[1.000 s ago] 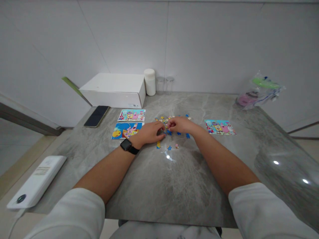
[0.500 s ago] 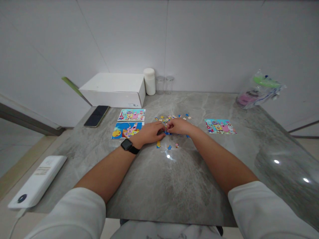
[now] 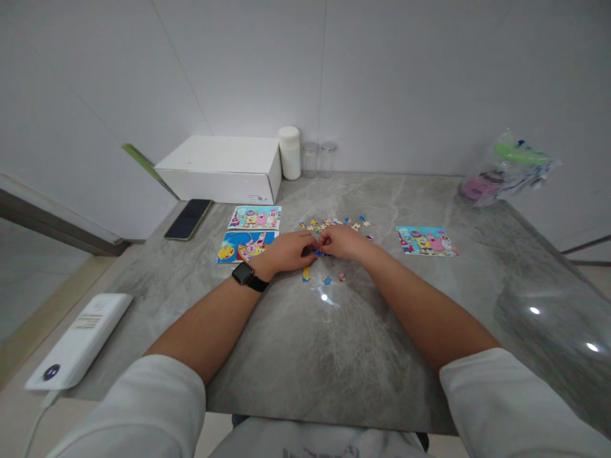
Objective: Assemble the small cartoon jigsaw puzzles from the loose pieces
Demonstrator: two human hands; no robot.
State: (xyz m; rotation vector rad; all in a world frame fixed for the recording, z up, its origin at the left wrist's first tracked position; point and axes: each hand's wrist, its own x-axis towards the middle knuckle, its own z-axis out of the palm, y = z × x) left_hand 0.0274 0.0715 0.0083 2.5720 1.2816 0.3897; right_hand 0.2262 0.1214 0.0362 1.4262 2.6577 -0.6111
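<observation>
My left hand (image 3: 290,250), with a black watch (image 3: 244,274) on the wrist, curls its fingers and thumb at the edge of blue puzzle pieces (image 3: 321,253). Facing it, my right hand (image 3: 344,242) pinches at the same blue pieces, its fingertips almost meeting the left ones. The fingers partly hide what is between them. Behind the hands lies a scatter of small coloured puzzle pieces (image 3: 329,222). Nearer to me are three loose ones: a yellow piece (image 3: 306,274), a blue piece (image 3: 327,280) and a pinkish piece (image 3: 342,277).
Two cartoon picture cards (image 3: 255,217) lie at left, the lower partly under my left hand. Another picture card (image 3: 427,241) lies right. Around the table stand a white box (image 3: 219,168), white bottle (image 3: 289,154), two glasses (image 3: 327,160), phone (image 3: 188,219), power bank (image 3: 79,343) and bagged cup (image 3: 501,172).
The view has shifted slightly, so everything sits a little differently in the picture. My right hand has tilted a little over the blue pieces; both hands stay together there.
</observation>
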